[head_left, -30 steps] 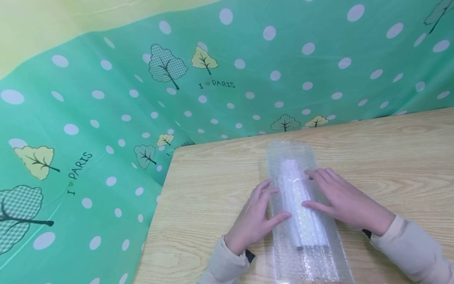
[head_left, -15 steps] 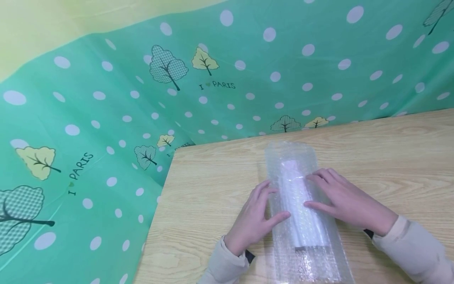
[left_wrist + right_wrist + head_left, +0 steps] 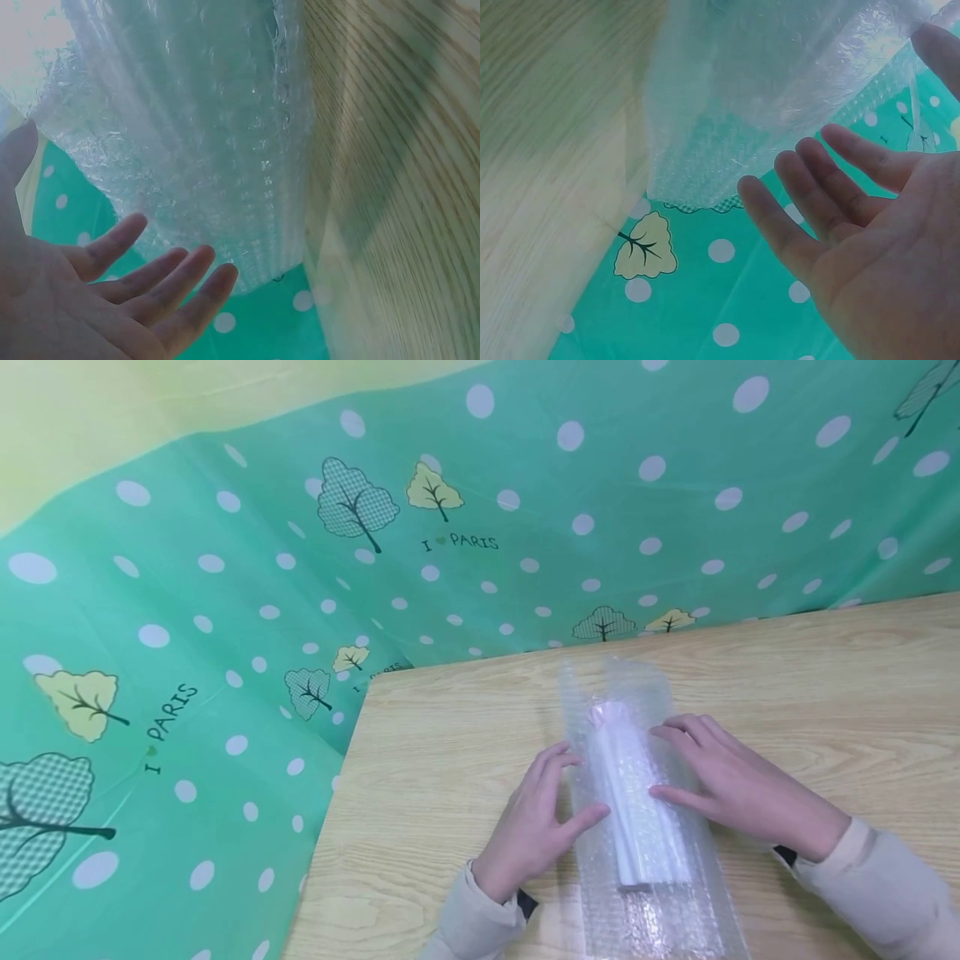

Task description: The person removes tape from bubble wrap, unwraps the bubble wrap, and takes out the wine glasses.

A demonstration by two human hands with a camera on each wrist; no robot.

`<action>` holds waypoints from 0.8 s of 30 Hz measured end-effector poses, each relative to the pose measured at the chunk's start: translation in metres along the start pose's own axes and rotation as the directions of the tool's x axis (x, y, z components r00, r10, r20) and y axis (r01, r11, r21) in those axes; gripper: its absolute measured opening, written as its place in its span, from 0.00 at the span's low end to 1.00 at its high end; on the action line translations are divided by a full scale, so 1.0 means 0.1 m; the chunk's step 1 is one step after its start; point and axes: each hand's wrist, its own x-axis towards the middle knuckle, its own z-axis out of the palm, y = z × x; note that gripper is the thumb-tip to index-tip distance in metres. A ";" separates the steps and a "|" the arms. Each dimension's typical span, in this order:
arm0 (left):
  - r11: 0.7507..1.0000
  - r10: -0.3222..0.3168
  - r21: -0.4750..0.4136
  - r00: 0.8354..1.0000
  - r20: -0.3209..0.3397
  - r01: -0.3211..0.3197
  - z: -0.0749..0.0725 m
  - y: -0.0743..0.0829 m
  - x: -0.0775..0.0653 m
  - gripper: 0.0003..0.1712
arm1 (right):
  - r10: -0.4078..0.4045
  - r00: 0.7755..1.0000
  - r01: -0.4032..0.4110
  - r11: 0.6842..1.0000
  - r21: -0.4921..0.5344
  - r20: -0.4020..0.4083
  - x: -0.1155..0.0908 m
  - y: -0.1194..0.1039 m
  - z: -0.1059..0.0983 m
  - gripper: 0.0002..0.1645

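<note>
Bubble wrap (image 3: 663, 922) lies lengthwise on the table, folded around a long whitish object (image 3: 637, 822) that shows through it; its exact kind cannot be told. My left hand (image 3: 528, 827) is at the wrap's left side, thumb and fingers spread apart, the thumb over the wrap's top. On the opposite side, my right hand (image 3: 738, 785) has its thumb and fingertips at the wrap's right part. Both wrist views show bent but loose fingers beside the wrap, with the left hand (image 3: 127, 307) and right hand (image 3: 877, 240) palms visible. Whether the fingertips press on it is unclear.
The wooden table (image 3: 420, 752) ends at a left edge and a back edge. Behind and to the left hangs a green dotted cloth (image 3: 247, 568) with printed trees.
At the far end, the wrap's left corner has parted from the rest, leaving a notch. My right hand has shifted slightly right, and my left hand slightly left.
</note>
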 end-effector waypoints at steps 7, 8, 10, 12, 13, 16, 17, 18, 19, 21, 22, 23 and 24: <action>1.000 -0.016 -0.016 1.000 -0.007 0.016 -0.03 0.01 -0.01 0.38 | -0.009 1.000 0.009 1.000 -0.001 -0.003 0.00 -0.01 -0.02 0.42; 1.000 -0.016 -0.019 1.000 -0.008 0.016 -0.04 0.01 -0.01 0.38 | -0.008 1.000 0.008 1.000 0.000 -0.002 0.00 -0.01 -0.02 0.41; 1.000 -0.016 -0.022 1.000 -0.012 0.015 -0.04 0.01 -0.01 0.38 | -0.010 1.000 0.010 1.000 0.000 -0.001 0.00 -0.01 -0.03 0.41; 0.999 -0.017 -0.028 1.000 -0.014 0.017 -0.05 0.01 -0.01 0.38 | -0.019 1.000 0.019 1.000 -0.003 -0.004 0.00 -0.02 -0.04 0.40; 0.999 -0.017 -0.030 1.000 -0.015 0.016 -0.05 0.01 -0.01 0.38 | -0.026 1.000 0.026 1.000 -0.005 -0.007 0.00 -0.01 -0.04 0.40; 0.999 -0.025 -0.039 1.000 -0.013 0.025 -0.05 -0.01 -0.01 0.39 | -0.048 0.999 0.047 0.999 -0.011 -0.017 -0.01 -0.01 -0.04 0.40; 0.999 -0.028 -0.041 1.000 -0.012 0.028 -0.05 -0.01 0.00 0.39 | -0.052 0.998 0.052 0.999 -0.013 -0.018 -0.01 -0.01 -0.04 0.39; 0.999 -0.031 -0.042 0.999 -0.012 0.031 -0.05 -0.01 0.00 0.39 | -0.055 0.998 0.055 0.998 -0.014 -0.019 -0.01 -0.01 -0.04 0.39; 0.999 -0.034 -0.041 0.999 -0.014 0.033 -0.06 -0.02 0.00 0.40 | -0.057 0.998 0.057 0.998 -0.015 -0.019 -0.01 -0.01 -0.05 0.39; 0.998 -0.041 -0.042 0.999 -0.016 0.040 -0.06 -0.02 0.00 0.41 | -0.058 0.998 0.058 0.998 -0.016 -0.017 -0.01 -0.01 -0.05 0.39; 0.998 -0.043 -0.039 0.999 -0.019 0.042 -0.06 -0.02 0.00 0.41 | -0.058 0.998 0.058 0.998 -0.017 -0.016 -0.02 -0.01 -0.05 0.39; 0.998 -0.043 -0.036 0.999 -0.022 0.042 -0.07 -0.03 0.00 0.41 | -0.058 0.998 0.058 0.998 -0.018 -0.015 -0.02 -0.01 -0.05 0.39; 0.999 -0.042 -0.033 0.999 -0.025 0.042 -0.07 -0.03 0.00 0.41 | -0.058 0.998 0.058 0.998 -0.019 -0.014 -0.02 -0.01 -0.05 0.39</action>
